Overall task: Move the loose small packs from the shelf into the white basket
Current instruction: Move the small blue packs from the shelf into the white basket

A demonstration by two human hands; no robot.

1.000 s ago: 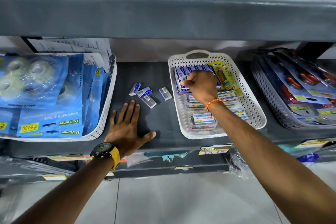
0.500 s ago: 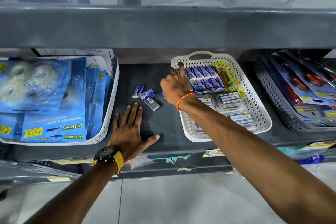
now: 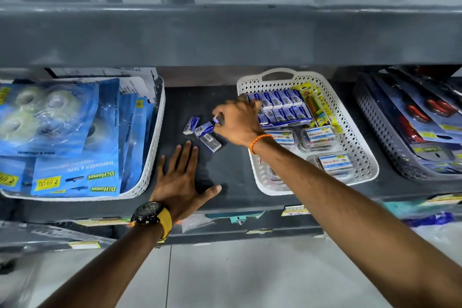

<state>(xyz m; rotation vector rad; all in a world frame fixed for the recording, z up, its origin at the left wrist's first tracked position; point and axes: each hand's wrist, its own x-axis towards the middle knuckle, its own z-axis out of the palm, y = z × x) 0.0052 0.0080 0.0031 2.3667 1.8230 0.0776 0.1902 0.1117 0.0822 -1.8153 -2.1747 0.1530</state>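
Here, at the far left a white perforated plastic tray holds blue tape packets; just right of it the left hand lies flat and spread on the dark grey shelf, holding nothing; beyond its fingertips lie three loose small blue-and-white cardboard packs, touching or nearly so; the right hand pinches a fourth small pack between thumb and fingers, its grip narrow around it, low over the shelf and left of the white perforated plastic basket with a handle, where like packs sit in rows; these packs look light, stiff and boxy, probably a little slick; a pinch across the long sides should serve, without crushing.
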